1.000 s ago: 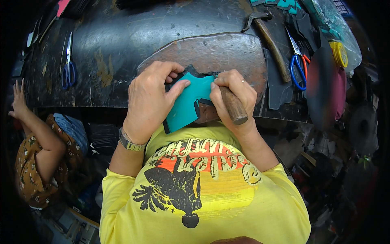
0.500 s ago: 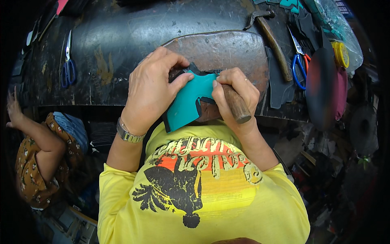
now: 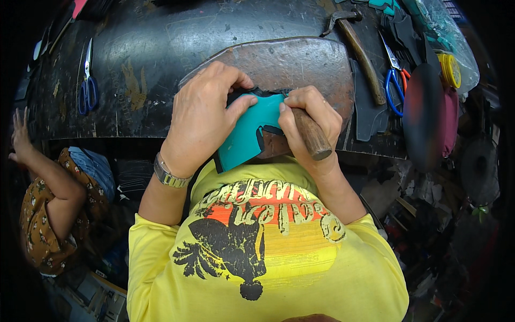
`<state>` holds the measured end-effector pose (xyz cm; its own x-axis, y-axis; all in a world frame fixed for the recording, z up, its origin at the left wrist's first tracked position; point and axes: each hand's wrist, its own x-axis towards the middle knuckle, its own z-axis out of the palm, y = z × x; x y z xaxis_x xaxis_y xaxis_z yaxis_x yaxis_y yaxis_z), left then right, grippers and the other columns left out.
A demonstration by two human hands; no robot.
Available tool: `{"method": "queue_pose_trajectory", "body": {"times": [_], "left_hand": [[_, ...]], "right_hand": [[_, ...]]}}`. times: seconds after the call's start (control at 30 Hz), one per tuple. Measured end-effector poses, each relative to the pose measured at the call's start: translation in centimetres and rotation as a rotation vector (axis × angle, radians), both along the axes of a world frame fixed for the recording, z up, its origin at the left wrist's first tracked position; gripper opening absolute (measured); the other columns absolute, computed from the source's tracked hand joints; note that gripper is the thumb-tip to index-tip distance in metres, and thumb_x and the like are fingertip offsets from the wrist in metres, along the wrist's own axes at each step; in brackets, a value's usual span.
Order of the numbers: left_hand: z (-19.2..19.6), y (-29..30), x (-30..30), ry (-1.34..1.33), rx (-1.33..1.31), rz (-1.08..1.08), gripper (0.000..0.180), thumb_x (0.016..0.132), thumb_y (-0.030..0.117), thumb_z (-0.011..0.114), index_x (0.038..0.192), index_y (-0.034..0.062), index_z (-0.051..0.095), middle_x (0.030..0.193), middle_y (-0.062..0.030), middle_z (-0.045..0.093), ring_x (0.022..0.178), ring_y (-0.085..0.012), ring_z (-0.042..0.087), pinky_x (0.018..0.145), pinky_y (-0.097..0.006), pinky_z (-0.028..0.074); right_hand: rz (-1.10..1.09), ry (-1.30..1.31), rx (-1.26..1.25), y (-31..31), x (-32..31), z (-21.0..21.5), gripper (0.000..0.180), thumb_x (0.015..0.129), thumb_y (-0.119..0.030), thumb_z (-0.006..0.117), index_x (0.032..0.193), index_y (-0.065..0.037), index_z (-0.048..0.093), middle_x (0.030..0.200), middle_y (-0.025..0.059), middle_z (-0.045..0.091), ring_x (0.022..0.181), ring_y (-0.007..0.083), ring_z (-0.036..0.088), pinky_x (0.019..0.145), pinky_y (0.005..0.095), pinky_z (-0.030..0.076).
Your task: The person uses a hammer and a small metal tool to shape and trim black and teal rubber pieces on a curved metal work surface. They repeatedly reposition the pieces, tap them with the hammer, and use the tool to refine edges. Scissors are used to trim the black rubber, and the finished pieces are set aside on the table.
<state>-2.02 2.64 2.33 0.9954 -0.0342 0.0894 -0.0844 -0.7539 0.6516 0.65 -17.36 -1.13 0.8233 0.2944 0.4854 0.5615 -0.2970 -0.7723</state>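
A teal piece (image 3: 241, 140) with dark edges, like a cut shoe-upper part, lies over a worn brown slab on the table, its lower end towards my shirt. My left hand (image 3: 206, 110) pinches its upper edge between thumb and fingers. My right hand (image 3: 314, 121) is closed round a tool with a thick wooden handle (image 3: 314, 140). That handle points back towards me, and the tool's working end is hidden. The right thumb and fingertips also press on the piece's upper right edge. A dark strip runs along the upper edge between both hands.
On the right lie a hammer (image 3: 365, 61), blue-handled scissors (image 3: 394, 80) and dark cut pieces (image 3: 367, 118). A yellow-lidded container (image 3: 449, 71) stands beyond them. Another pair of scissors (image 3: 88, 80) lies on the left. A co-worker's arm (image 3: 53, 177) is at the table's left edge.
My left fingers have shifted slightly along the upper edge of the teal piece. The right hand stays nearly in place. The co-worker's hand has turned a little.
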Motion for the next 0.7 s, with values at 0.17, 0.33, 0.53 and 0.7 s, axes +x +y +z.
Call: {"method": "queue_pose_trajectory", "body": {"times": [0.17,0.33,0.53,0.7], "left_hand": [[0.2,0.3,0.8,-0.012,-0.047,-0.067,0.020,0.086,0.008,0.080,0.103,0.0020,0.070,0.095,-0.0108,0.071,0.086,-0.0266,0.070,0.079,-0.034,0.055],[0.2,0.1,0.9,0.111,-0.183,-0.044,0.024,0.085,0.010,0.080,0.107,0.0025,0.073,0.096,-0.0128,0.074,0.079,-0.0257,0.068,0.077,-0.036,0.055],[0.4,0.5,2.1,0.186,-0.144,-0.211,0.026,0.081,0.015,0.076,0.106,0.0076,0.079,0.097,-0.0132,0.076,0.088,-0.0339,0.073,0.082,-0.042,0.058],[0.0,0.1,1.9,0.090,-0.079,-0.234,0.026,0.077,0.012,0.079,0.103,0.0101,0.080,0.089,-0.0085,0.072,0.085,-0.0288,0.068,0.085,-0.038,0.049]], "right_hand": [[0.003,0.026,0.003,-0.2,0.0,0.0,0.017,0.075,0.007,0.073,0.084,-0.001,0.061,0.076,0.0144,0.061,0.069,0.0333,0.065,0.067,0.0392,0.052],[0.003,0.056,0.007,-0.2,-0.1,0.0,0.018,0.075,0.007,0.074,0.084,-0.002,0.062,0.076,0.0143,0.062,0.070,0.0331,0.065,0.068,0.0395,0.052],[0.034,0.106,-0.045,-0.6,0.0,0.7,0.012,0.080,0.006,0.072,0.087,0.002,0.063,0.082,0.0151,0.066,0.073,0.0277,0.068,0.071,0.0356,0.054],[0.047,0.003,-0.183,-0.2,-0.1,0.9,0.014,0.077,0.008,0.072,0.087,0.002,0.063,0.082,0.0161,0.065,0.073,0.0301,0.067,0.070,0.0366,0.054]]}}
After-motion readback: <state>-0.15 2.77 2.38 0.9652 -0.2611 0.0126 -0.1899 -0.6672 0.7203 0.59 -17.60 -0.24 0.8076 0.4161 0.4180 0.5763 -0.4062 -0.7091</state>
